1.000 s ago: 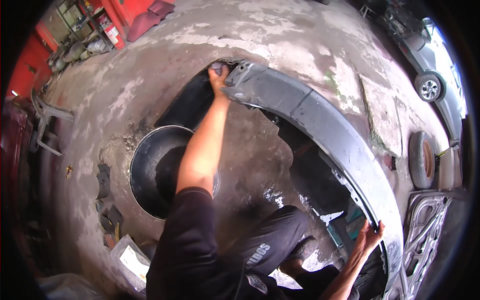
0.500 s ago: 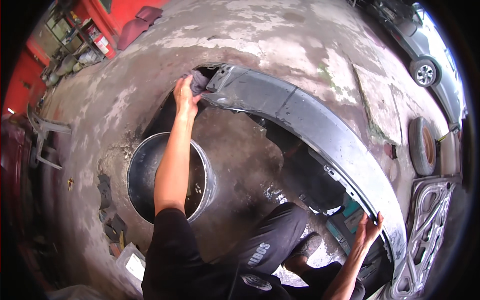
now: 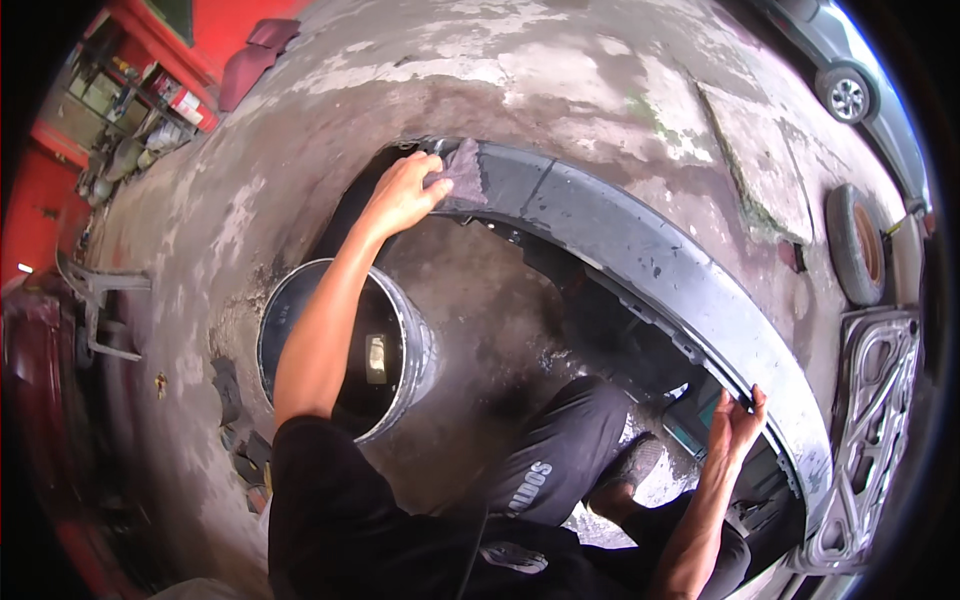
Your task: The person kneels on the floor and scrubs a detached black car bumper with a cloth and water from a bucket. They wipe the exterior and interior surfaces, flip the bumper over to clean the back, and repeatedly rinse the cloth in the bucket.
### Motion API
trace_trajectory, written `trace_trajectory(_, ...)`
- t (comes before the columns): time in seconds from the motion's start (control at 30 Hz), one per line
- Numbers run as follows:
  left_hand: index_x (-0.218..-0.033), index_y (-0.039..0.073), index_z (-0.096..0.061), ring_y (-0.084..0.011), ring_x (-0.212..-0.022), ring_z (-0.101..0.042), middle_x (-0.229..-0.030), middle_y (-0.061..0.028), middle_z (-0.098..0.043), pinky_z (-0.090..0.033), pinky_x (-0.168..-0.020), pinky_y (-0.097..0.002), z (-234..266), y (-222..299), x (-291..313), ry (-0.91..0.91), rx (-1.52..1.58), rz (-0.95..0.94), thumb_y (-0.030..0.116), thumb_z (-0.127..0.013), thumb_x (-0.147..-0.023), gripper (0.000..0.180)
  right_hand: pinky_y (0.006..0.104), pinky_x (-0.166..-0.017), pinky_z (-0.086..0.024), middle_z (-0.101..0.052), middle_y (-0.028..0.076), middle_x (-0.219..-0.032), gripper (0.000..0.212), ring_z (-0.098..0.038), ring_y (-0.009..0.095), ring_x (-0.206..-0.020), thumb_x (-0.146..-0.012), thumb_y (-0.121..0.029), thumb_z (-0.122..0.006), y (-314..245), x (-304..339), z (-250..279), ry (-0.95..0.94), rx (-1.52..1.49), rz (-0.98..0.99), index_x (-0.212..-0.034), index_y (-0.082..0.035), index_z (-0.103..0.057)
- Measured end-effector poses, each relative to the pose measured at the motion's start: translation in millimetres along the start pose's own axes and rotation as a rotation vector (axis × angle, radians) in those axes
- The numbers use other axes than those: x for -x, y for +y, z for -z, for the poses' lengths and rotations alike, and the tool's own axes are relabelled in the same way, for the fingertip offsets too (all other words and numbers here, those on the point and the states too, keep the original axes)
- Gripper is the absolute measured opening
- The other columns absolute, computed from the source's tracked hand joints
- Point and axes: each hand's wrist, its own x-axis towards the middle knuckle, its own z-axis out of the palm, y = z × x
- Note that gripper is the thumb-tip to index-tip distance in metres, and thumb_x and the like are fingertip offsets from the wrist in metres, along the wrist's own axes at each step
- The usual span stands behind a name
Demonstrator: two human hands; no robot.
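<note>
A long curved grey car bumper point(image 3: 650, 235) arcs from the upper middle down to the lower right, with wet-looking spots on its face. Near its far left end, my left hand point(image 3: 405, 190) presses a crumpled purplish-grey cloth point(image 3: 463, 172) against the surface. My right hand point(image 3: 738, 422) grips the bumper's inner edge toward its near right end, the thumb and fingers on either side of that edge. Below my left forearm stands a dark round bucket point(image 3: 410, 350) with a light patch inside; the forearm covers part of its opening.
A loose tyre point(image 3: 855, 245) and a bare metal car door frame point(image 3: 865, 430) lie at the right. Behind them is a silver car point(image 3: 880, 100). A grey plastic chair point(image 3: 105, 290) stands at the left, and a cluttered shelf point(image 3: 125, 95) is by the red wall.
My left hand has moved the cloth right, from the bumper's end onto its face. The view has shifted slightly. My right hand keeps its hold on the edge.
</note>
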Motion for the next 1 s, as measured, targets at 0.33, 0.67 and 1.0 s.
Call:
trace_trajectory(0.33,-0.100,0.001,-0.059,-0.0271,-0.094,-0.060,-0.096,-0.0166,-0.059,-0.046,-0.082,-0.0384,21,-3,-7,-0.156,0.026,0.089,0.020,-0.068,-0.081,0.028,0.0399,-0.073,-0.060,-0.065,0.009,-0.106,0.028,-0.066,0.025,-0.096,-0.082,-0.010,-0.072,-14,-1,8,0.081,-0.043,0.000,-0.106,-0.007,-0.057)
trace_trajectory(0.67,-0.093,0.006,-0.062,-0.0339,-0.090,-0.054,-0.094,-0.0122,-0.056,-0.045,-0.080,-0.0457,-4,67,31,0.097,-0.201,-0.210,0.007,-0.066,-0.075,0.019,0.0382,-0.083,-0.055,-0.065,0.010,-0.110,0.027,-0.063,0.026,-0.103,-0.083,-0.008,-0.070,-38,-14,45,0.085,-0.059,0.049,-0.108,-0.005,-0.058)
trace_trajectory(1.0,-0.103,0.001,-0.055,-0.0450,-0.091,-0.061,-0.093,-0.0254,-0.063,-0.046,-0.077,-0.0504,-30,-17,-51,0.125,-0.093,-0.074,0.022,-0.060,-0.089,0.025,0.0427,-0.090,-0.058,-0.066,0.009,-0.103,0.021,-0.066,0.026,-0.099,-0.082,-0.005,-0.067,-29,-13,45,0.000,-0.087,0.068,-0.101,-0.003,-0.059)
